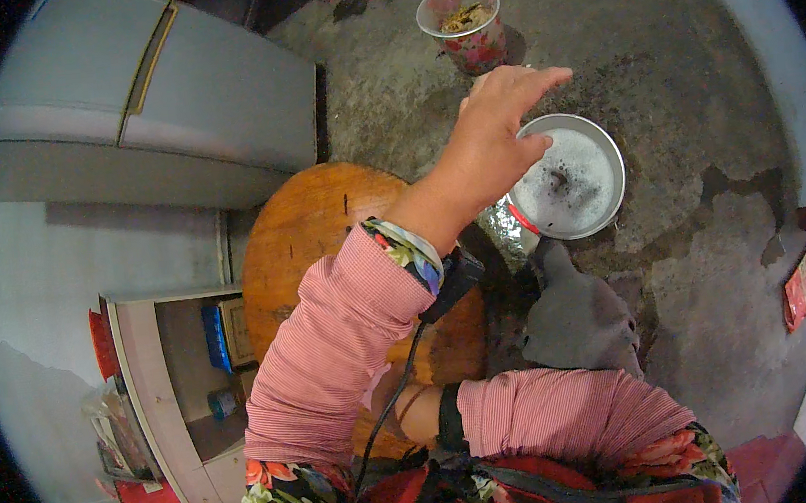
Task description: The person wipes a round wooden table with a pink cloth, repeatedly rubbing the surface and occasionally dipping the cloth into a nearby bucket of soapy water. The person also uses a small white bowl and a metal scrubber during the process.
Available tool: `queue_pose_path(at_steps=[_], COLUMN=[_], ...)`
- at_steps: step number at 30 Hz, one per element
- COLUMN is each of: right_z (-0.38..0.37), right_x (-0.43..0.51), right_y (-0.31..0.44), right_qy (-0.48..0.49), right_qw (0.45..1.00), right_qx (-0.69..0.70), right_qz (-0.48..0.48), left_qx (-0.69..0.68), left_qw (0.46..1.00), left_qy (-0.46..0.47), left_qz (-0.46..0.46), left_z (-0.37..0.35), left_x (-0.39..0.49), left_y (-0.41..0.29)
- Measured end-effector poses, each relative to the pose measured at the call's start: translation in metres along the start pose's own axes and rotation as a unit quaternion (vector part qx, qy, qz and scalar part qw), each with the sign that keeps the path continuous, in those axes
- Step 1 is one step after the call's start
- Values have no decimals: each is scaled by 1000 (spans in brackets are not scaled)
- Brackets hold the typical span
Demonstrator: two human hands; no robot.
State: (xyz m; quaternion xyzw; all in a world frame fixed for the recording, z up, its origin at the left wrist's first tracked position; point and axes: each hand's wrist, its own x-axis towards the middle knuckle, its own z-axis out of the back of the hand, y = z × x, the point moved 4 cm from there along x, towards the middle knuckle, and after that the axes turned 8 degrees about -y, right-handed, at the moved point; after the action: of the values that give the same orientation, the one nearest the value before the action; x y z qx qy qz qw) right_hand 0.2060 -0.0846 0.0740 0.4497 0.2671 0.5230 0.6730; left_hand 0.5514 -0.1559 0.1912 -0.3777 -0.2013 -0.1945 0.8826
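Note:
My left hand reaches over the floor, thumb and fingers apart, with nothing seen in it. It overlaps the upper left rim of a round metal basin holding whitish, foamy liquid with dark bits in the middle. A red piece shows at the basin's lower left edge. My right hand is mostly hidden under my left sleeve, over the round wooden tabletop; its fingers do not show. Beside my left cuff is a black device with a black cable. Grey cloth lies below the basin.
A flower-patterned bin with yellowish waste stands on the stained concrete floor beyond my left hand. A refrigerator is at the upper left. An open-fronted cabinet stands at the left, and a red packet lies at the far right.

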Motion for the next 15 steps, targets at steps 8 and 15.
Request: queue_pose_path(at_steps=[8,15], right_z=[32,42], right_x=[-8,-7], right_y=[1,16], right_qy=[-22,282], right_qw=[981,901], right_qx=[-180,-311], right_qz=[75,108], left_qx=[-88,175], left_qw=[942,817], left_qy=[-96,-79], left_qz=[308,543], left_z=[86,177], left_x=[-77,-309], left_y=[61,166])
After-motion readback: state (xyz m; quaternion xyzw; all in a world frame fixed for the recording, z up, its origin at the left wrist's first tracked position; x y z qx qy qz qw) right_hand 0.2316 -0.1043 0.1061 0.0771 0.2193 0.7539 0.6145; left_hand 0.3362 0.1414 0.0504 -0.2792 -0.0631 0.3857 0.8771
